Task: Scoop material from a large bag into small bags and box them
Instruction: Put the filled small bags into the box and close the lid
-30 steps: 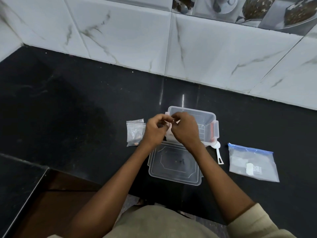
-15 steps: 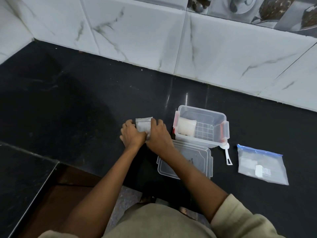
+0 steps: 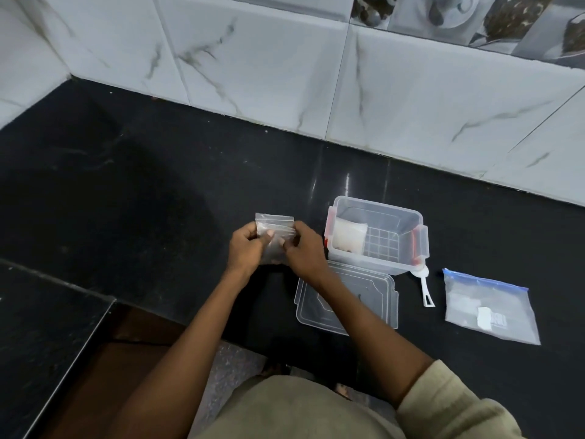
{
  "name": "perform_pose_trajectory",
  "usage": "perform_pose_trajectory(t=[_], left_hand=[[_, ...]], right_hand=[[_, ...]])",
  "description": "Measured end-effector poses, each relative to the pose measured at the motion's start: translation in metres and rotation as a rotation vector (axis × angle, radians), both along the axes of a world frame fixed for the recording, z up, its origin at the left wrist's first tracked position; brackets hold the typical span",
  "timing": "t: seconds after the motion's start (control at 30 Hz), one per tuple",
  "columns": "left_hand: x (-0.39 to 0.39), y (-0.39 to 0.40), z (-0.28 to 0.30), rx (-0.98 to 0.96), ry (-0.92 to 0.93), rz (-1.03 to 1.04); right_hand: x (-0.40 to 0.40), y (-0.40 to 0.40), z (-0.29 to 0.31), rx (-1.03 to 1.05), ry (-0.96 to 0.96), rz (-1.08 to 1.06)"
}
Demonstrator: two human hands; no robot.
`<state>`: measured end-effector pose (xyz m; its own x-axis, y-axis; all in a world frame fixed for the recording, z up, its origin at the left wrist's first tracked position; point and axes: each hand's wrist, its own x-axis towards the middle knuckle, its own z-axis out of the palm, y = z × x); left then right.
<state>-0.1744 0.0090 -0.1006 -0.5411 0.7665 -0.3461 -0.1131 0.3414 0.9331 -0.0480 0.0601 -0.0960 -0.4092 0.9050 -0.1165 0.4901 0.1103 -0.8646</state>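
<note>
A: Where the black counter (image 3: pixel 126 191) runs up to the marble tiles, what do the fingers have hold of?

B: The left hand (image 3: pixel 245 248) and right hand (image 3: pixel 302 251) both pinch a small clear zip bag (image 3: pixel 274 228): fingers curled on its lower part, thumbs on its front, its sealed top standing clear above them.

A: And just right of the right-hand fingers?

B: An open clear storage box (image 3: pixel 376 234) with red clips, with a filled small bag (image 3: pixel 349 236) standing against its left wall. The box's clear lid (image 3: pixel 348 301) lies flat below it, under the right wrist.

A: Further right?

B: A white scoop (image 3: pixel 424 286) lies beside the box's near right corner. Well right of the fingers, a large blue-topped zip bag (image 3: pixel 489 307) lies flat on the counter.
</note>
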Motion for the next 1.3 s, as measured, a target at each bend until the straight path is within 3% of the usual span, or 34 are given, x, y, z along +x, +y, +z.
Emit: perform_pose_trajectory(t=[0.27,0.4,0.5,0.63,0.77,0.87,0.93,1.07,1.2,1.3], left_hand=[[0.036,0.000,0.028,0.211,0.027,-0.009],[0.075,0.009,0.038,0.270,0.191,-0.069],[0.103,0.016,0.045,0.329,0.359,-0.043],[0.137,0.032,0.050,0.354,0.416,-0.032],[0.154,0.047,0.045,0.269,0.443,-0.181],[0.154,0.053,0.034,0.201,0.739,-0.295],[0.149,0.053,0.026,0.143,0.964,-0.404],[0.149,0.052,0.021,-0.010,1.192,-0.610],[0.151,0.049,0.018,-0.062,1.267,-0.686],[0.151,0.044,0.013,-0.042,1.221,-0.680]], right_hand=[[0.026,-0.012,0.029,0.173,0.126,-0.043],[0.055,-0.005,0.043,0.296,0.175,-0.199],[0.077,-0.002,0.053,0.265,0.237,-0.249],[0.111,0.010,0.052,0.153,0.290,-0.270],[0.145,0.030,0.054,0.174,0.185,-0.487],[0.169,0.049,0.060,0.189,0.035,-0.570],[0.175,0.061,0.060,0.168,-0.122,-0.519],[0.167,0.079,0.057,0.120,-0.414,-0.356],[0.151,0.087,0.046,0.042,-0.535,-0.257],[0.144,0.087,0.037,0.000,-0.560,-0.228]])
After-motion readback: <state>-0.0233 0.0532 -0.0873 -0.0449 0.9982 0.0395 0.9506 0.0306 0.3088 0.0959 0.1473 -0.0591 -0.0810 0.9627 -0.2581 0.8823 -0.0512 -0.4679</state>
